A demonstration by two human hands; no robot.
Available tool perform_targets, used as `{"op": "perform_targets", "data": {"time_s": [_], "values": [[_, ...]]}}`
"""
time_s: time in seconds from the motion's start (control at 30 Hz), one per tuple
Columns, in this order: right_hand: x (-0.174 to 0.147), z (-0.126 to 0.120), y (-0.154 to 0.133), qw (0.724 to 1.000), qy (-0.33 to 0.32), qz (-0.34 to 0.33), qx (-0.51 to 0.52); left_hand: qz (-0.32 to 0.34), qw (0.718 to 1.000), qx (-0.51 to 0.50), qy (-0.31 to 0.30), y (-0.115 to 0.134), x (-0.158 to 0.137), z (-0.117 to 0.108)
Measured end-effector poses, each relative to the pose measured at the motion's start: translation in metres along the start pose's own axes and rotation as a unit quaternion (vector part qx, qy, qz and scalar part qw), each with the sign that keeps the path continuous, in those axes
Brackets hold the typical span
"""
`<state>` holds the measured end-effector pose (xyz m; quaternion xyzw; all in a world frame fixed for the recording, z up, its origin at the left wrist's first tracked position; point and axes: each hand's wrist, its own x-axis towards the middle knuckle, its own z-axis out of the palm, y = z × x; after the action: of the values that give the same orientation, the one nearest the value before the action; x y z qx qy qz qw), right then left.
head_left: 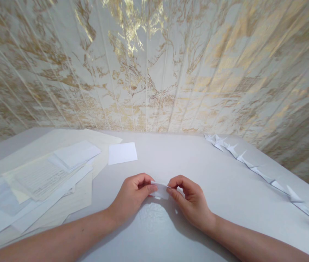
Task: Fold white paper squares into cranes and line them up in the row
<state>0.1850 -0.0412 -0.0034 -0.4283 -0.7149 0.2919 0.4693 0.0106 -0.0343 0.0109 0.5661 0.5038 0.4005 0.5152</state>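
Note:
A small piece of folded white paper [162, 190] is held just above the white table, between my two hands. My left hand [135, 191] pinches its left end between thumb and fingers. At the right end, the thumb and fingertips of my right hand [190, 198] grip the paper's edge. Beyond my left hand, a white square of paper [122, 153] lies flat on the table. The underside of the held paper is hidden.
Loose sheets and written pages [42, 176] overlap across the left of the table [171, 153]. Along the right edge runs a row of folded paper cranes [253, 169]. A white and gold patterned curtain [149, 72] hangs behind the table.

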Motion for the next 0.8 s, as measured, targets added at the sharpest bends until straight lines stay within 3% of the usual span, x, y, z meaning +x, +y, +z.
{"op": "perform_targets", "data": {"time_s": [0.23, 0.43, 0.63, 0.7, 0.8], "values": [[0.001, 0.001, -0.003, 1.000, -0.028, 0.012, -0.007, -0.007, 1.000, 0.013, 0.002, 0.001, 0.000, 0.000], [0.007, 0.004, -0.010, 0.995, -0.088, 0.024, -0.043, 0.020, 0.995, 0.100, -0.017, 0.001, -0.002, 0.003], [0.012, -0.006, -0.021, 0.975, -0.174, -0.038, -0.134, 0.072, 0.982, 0.173, -0.038, 0.002, -0.003, 0.002], [0.014, -0.010, -0.023, 0.975, -0.160, -0.060, -0.142, 0.096, 0.981, 0.161, -0.045, 0.002, -0.005, 0.002], [0.016, -0.012, -0.021, 0.989, -0.085, -0.047, -0.110, 0.127, 0.987, 0.084, -0.060, 0.001, -0.007, 0.001]]}}
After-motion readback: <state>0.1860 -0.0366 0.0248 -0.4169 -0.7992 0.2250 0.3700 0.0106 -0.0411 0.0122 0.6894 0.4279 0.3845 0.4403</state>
